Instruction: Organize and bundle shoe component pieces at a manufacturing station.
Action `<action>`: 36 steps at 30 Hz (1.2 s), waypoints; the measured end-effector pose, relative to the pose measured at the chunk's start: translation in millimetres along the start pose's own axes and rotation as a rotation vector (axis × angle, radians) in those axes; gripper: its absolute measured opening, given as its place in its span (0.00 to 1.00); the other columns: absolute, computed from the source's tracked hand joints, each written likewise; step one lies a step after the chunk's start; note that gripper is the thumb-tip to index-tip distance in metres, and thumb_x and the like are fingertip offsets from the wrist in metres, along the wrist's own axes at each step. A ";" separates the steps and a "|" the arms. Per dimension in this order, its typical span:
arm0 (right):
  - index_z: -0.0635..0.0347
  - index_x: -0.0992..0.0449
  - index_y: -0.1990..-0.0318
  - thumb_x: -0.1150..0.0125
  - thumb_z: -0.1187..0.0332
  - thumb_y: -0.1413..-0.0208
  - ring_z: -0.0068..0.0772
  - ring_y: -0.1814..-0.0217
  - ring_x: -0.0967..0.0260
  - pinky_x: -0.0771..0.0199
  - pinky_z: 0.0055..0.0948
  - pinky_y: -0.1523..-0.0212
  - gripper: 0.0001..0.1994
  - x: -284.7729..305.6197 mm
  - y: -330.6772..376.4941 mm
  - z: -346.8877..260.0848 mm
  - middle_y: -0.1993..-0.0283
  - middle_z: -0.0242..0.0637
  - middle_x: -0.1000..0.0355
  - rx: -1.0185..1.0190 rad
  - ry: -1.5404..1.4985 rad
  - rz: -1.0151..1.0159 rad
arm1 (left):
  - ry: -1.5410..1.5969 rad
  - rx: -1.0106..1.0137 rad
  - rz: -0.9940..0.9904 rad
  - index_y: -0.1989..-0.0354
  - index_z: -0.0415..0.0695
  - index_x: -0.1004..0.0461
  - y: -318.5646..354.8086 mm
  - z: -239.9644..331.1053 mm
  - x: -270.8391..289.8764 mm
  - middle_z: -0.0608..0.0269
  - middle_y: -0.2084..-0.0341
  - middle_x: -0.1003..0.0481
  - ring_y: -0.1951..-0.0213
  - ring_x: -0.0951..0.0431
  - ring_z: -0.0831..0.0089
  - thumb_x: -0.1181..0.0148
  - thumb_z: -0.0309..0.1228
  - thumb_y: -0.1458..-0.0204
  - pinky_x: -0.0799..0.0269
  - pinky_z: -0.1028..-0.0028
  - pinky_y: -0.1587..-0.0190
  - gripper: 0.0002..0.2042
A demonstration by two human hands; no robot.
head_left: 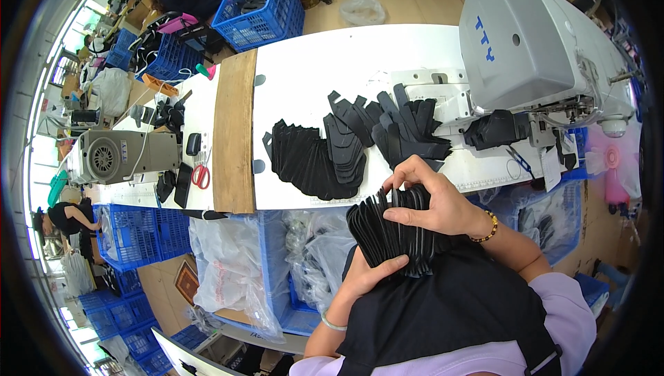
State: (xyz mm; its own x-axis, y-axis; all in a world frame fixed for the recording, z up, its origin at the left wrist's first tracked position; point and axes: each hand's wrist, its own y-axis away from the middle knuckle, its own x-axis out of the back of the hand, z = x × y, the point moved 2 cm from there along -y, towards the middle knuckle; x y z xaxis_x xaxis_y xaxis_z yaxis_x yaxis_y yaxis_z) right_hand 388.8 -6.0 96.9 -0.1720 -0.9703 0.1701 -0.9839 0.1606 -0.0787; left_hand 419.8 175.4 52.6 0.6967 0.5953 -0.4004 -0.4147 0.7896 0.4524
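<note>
A thick bundle of flat black cut pieces (370,231) is held over my lap, its edges fanned side by side. My left hand (370,276) grips it from below, thumb across the front; the other fingers are hidden behind the bundle. My right hand (436,203) closes on its upper part, thumb and fingers pressing the pieces near a gap between them. On the white table just beyond lie a long overlapping row of similar black pieces (304,161) and a looser heap of them (408,127).
A grey-white sewing machine (519,37) stands at the right, with more black pieces (494,130) by its needle area. Blue-handled snips (520,160) lie near the table edge. Left of a wooden strip (234,127) are red scissors (200,177) and another machine (128,154). Blue crates (259,20) stand around.
</note>
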 end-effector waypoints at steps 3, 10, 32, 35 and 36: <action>0.59 0.38 0.59 0.34 0.69 0.53 0.24 0.55 0.36 0.37 0.27 0.53 0.18 0.3 0.7 0.7 0.58 0.38 0.33 0.014 -0.011 0.005 | 0.010 -0.005 -0.003 0.49 0.34 0.38 -0.1 -0.1 -0.1 0.58 0.56 0.30 0.54 0.30 0.72 0.34 0.32 0.59 0.35 0.73 0.50 0.29; 0.59 0.38 0.52 0.38 0.68 0.51 0.27 0.51 0.35 0.38 0.27 0.51 0.20 0.6 3.7 7.5 0.57 0.35 0.33 -0.036 -0.091 -0.002 | 0.014 0.011 -0.008 0.50 0.34 0.37 -0.9 1.9 -1.4 0.58 0.57 0.30 0.54 0.30 0.72 0.34 0.31 0.59 0.35 0.73 0.50 0.28; 0.59 0.35 0.69 0.43 0.73 0.51 0.31 0.59 0.30 0.31 0.32 0.53 0.06 -8.8 -1.6 24.9 0.62 0.41 0.30 -0.094 -0.413 0.066 | 0.215 -0.045 0.067 0.44 0.31 0.42 -6.0 -11.8 1.6 0.53 0.49 0.34 0.48 0.34 0.69 0.41 0.39 0.55 0.41 0.71 0.45 0.33; 0.60 0.36 0.71 0.44 0.74 0.51 0.30 0.67 0.29 0.26 0.31 0.61 0.06 -17.5 -10.1 36.9 0.68 0.40 0.30 -0.168 -0.559 0.131 | 0.287 -0.031 0.153 0.45 0.31 0.40 -6.7 -16.4 9.5 0.52 0.50 0.34 0.50 0.33 0.68 0.44 0.39 0.55 0.40 0.72 0.46 0.31; 0.61 0.36 0.71 0.45 0.75 0.51 0.30 0.69 0.29 0.26 0.32 0.64 0.05 -18.9 -16.8 41.7 0.71 0.39 0.31 -0.165 -0.536 0.134 | 0.432 -0.070 0.193 0.46 0.31 0.39 -7.4 -21.9 13.3 0.51 0.50 0.33 0.51 0.32 0.68 0.46 0.38 0.55 0.40 0.72 0.47 0.29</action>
State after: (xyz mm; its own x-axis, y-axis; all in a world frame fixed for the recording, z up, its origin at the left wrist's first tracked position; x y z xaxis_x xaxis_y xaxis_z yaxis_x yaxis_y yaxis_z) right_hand 410.5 2.1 54.0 -0.2889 -0.8890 -0.3553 -0.9573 0.2725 0.0967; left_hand 419.3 180.8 26.5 0.3016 0.7281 -0.6156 -0.5616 0.6574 0.5024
